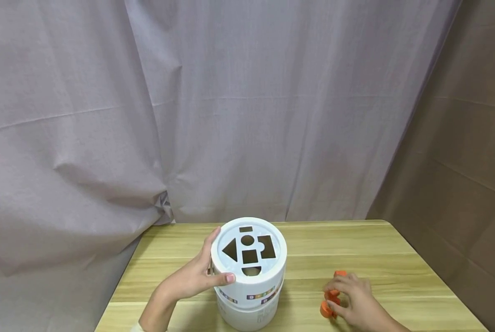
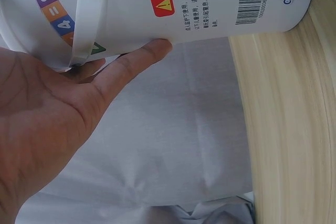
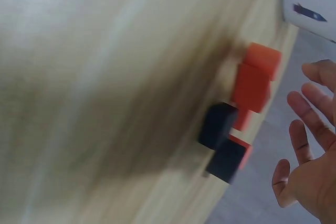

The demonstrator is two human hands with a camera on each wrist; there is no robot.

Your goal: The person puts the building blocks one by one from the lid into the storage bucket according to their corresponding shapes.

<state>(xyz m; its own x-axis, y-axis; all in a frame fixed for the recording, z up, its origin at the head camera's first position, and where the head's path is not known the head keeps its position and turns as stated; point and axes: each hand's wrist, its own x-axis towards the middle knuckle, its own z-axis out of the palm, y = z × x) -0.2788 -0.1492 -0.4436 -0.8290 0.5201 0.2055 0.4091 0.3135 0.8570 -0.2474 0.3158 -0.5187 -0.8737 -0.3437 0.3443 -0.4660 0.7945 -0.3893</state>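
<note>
A white bucket [image 1: 251, 295] stands upright with a lid [image 1: 247, 272] on top, cut with a triangle, circle, square, rectangle and other shaped holes. My left hand [image 1: 193, 276] holds its upper left side, the thumb across the front of the rim and the fingers around the back. In the left wrist view, one long finger lies along the printed wall below the handle band [image 2: 86, 19]. Over several small orange-red blocks [image 1: 326, 309] hovers my right hand [image 1: 355, 297], fingers loosely bent and apart. The right wrist view shows the blocks [image 3: 252, 87] bunched together, two with black faces.
A light wood-grain table [image 1: 401, 276] carries the bucket and blocks. Grey curtain [image 1: 247, 138] hangs along the back and left, and a browner drape [image 1: 459, 161] lines the right side. The bucket's lower wall [image 3: 315, 3] shows near the blocks in the right wrist view.
</note>
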